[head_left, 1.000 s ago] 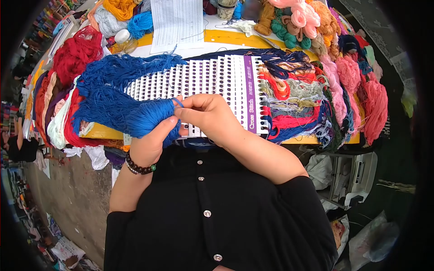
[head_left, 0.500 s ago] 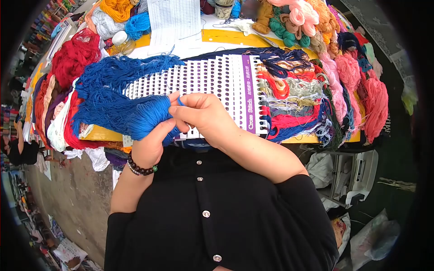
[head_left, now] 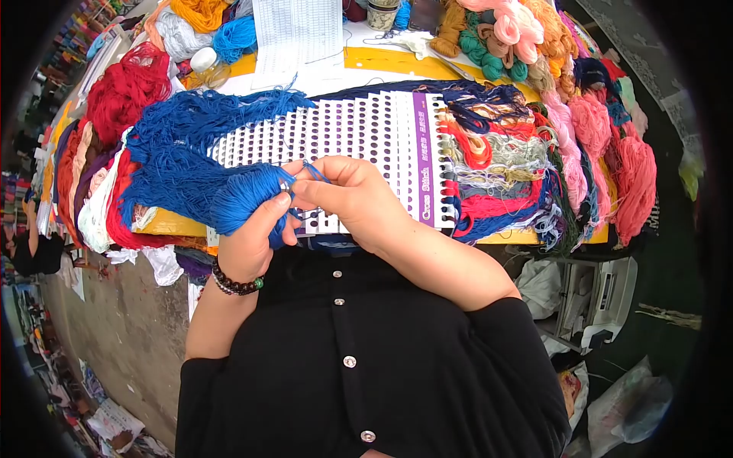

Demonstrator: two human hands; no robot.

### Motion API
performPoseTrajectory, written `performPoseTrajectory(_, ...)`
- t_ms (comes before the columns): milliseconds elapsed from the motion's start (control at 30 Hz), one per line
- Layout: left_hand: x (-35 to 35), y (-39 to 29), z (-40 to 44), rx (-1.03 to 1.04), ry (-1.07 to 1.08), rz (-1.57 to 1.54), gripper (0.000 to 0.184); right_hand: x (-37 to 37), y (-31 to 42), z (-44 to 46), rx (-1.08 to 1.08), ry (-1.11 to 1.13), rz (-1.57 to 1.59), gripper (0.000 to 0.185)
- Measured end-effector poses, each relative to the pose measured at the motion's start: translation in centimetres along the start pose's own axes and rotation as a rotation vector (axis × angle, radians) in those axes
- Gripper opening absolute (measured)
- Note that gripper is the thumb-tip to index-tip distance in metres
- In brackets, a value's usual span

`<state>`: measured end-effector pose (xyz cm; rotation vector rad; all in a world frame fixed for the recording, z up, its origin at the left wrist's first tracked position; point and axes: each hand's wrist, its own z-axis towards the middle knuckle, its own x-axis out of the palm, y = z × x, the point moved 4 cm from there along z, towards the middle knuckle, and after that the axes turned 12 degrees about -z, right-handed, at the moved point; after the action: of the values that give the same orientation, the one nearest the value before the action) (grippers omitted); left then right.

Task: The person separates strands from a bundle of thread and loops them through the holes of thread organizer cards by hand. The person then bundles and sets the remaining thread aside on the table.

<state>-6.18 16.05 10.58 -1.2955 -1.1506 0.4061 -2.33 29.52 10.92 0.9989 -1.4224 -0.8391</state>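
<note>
A thick bundle of blue thread (head_left: pixel 248 195) is gripped in my left hand (head_left: pixel 256 235), with the thumb laid over it. My right hand (head_left: pixel 341 195) is beside it, thumb and forefinger pinched on a few blue strands (head_left: pixel 314 174) at the bundle's right end. The bundle's loose tail spreads left into a blue heap (head_left: pixel 169 172). Beneath both hands lie white cards with rows of holes (head_left: pixel 366 130) and a purple strip (head_left: pixel 422 153) printed "Cross Stitch". Threads of many colours (head_left: pixel 496 168) hang from the right card's holes.
Behind the cards are a printed sheet (head_left: pixel 299 38), a lidded jar (head_left: pixel 208 67), a patterned cup (head_left: pixel 382 14) and scissors (head_left: pixel 456 67). Red thread (head_left: pixel 130 91) is heaped at the left, pink skeins (head_left: pixel 634 183) at the right. A plastic bag (head_left: pixel 626 404) sits at the lower right.
My right fingers have shifted slightly, and the blue strands now stick out to the right above them. The bundle has bunched up more roundly in my left hand.
</note>
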Motion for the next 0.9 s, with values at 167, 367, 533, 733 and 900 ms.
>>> performPoseTrajectory(167,0.1,0.1,0.1,-0.014,-0.037,-0.021,0.037,-0.2,-0.5,0.0,0.000,0.033,0.057,0.020)
performPoseTrajectory(367,0.0,0.1,0.1,-0.025,-0.005,-0.023,0.035,-0.2,-0.3,-0.1,0.002,0.013,0.017,0.015)
performPoseTrajectory(533,-1.1,0.0,0.4,0.137,-0.099,-0.111,0.032,-1.2,-0.6,0.8,0.060,-0.091,0.380,0.010)
performPoseTrajectory(733,0.0,0.2,0.1,0.036,0.102,-0.039,0.044,-0.5,0.3,0.2,0.039,0.016,-0.040,0.016)
performPoseTrajectory(900,0.7,0.6,0.1,0.111,0.001,0.043,0.048,-0.6,-1.3,0.6,0.069,0.013,-0.143,0.009)
